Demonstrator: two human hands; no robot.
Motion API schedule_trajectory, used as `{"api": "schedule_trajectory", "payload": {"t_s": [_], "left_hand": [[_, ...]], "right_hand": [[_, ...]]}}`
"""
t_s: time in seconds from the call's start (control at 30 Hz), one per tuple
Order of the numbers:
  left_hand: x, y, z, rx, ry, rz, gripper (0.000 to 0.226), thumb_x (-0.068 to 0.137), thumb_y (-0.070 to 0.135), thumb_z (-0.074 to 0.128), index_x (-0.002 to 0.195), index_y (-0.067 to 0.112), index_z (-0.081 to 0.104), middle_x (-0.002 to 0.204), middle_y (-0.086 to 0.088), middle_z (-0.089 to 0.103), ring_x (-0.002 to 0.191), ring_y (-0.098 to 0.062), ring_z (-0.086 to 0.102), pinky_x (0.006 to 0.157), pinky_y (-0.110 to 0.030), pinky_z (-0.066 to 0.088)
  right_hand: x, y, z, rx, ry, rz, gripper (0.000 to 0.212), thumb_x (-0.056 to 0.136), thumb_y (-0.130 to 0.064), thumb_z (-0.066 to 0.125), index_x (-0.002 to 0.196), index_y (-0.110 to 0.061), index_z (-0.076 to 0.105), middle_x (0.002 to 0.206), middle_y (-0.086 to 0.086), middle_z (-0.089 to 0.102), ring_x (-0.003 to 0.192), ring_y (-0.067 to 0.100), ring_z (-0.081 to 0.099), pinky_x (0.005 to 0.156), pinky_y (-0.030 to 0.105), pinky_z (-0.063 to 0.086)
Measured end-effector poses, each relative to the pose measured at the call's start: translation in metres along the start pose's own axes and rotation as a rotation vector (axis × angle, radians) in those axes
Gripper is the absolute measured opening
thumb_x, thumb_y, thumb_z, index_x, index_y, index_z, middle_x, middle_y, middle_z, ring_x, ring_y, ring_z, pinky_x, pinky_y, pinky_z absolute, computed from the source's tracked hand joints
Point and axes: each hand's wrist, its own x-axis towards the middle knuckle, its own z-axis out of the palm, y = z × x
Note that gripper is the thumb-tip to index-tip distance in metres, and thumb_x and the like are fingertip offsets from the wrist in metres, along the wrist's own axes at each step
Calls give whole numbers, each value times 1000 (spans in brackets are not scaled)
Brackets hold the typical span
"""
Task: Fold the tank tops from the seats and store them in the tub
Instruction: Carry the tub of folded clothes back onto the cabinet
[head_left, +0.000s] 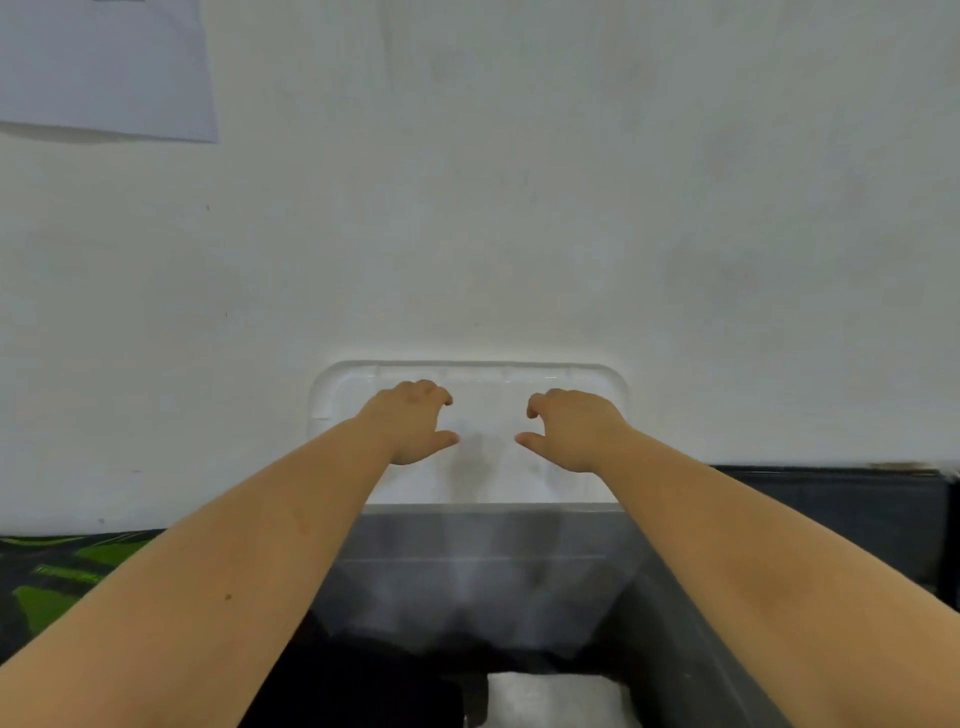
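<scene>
White wall (519, 208) backs the clear tub (332, 395), where left hand (415, 423) and right hand (571, 431) hover with fingers loosely curled, holding nothing.

I see the clear plastic tub (470, 561) at six o'clock in my view, its far rim against the white wall at twelve. Inside, at the bottom, a dark folded garment (358, 686) lies beside a white one (553, 699), toward five o'clock.

white wall (519, 208), paper sheet (104, 67) top-left, green/blk fabric (62, 577)
</scene>
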Motion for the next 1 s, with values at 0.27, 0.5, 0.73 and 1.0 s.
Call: {"api": "schedule_trajectory", "payload": {"t_s": [0.27, 0.5, 0.73, 1.0], "left_hand": [[67, -38, 19, -22, 56, 11, 74, 96, 48, 48, 154, 19, 12, 162, -7, 0, 149, -23, 5, 118, -37, 13], [108, -52, 40, -17, 41, -22, 78, 96, 47, 49, 154, 20, 5, 162, -8, 1, 149, -24, 2, 119, -38, 7], [132, -55, 37, 54, 123, -43, 65, 94, 44, 53, 147, 17, 27, 145, -8, 32, 133, -27, 33, 109, -36, 26], [122, -54, 30, 51, 41, -21, 42, 95, 46, 52, 127, 21, 46, 123, -2, 56, 113, -24, 52, 86, -33, 43]], "right_hand": [[77, 2, 17, -20, -3, 44, 61, 96, -48, 46, 146, -17, 31, 145, 4, 38, 130, 24, 41, 100, 37, 40], [125, 21, 33, -110, 17, 65, 67, 95, -49, 48, 148, -16, 24, 150, 7, 32, 136, 25, 32, 108, 38, 33], [148, 33, 43, -88, 37, 72, 68, 89, -47, 59, 142, -16, 32, 137, 7, 40, 123, 25, 42, 100, 35, 37], [136, 41, 36, -38, -125, 94, 45, 85, -47, 66, 115, -17, 51, 110, 3, 57, 102, 24, 56, 77, 32, 44]]}}
